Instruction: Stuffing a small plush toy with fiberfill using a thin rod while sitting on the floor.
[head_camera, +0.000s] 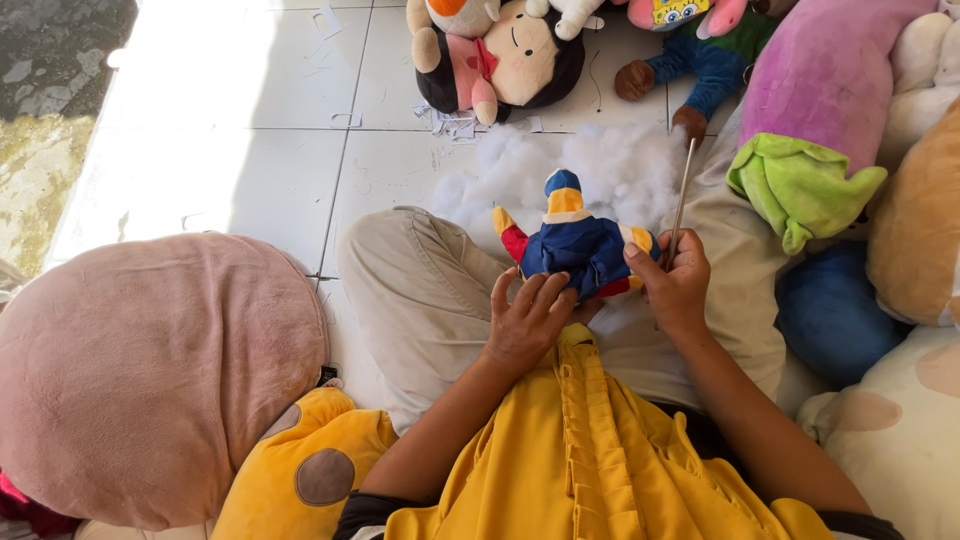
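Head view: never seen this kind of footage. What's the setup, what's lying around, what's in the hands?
There is no machine here. One camera on a person's head looks down at their own bare hands and lap; they sit on a white tiled floor in beige trousers and a yellow shirt.

The left hand supports a small blue, red and yellow plush doll from below. The right hand pinches the doll's side and also holds a thin metal rod, pointing away from the person.

Just beyond the doll lies a pile of white stuffing. Around it are other soft toys: a pink cushion, a round-faced doll and a purple and green plush.
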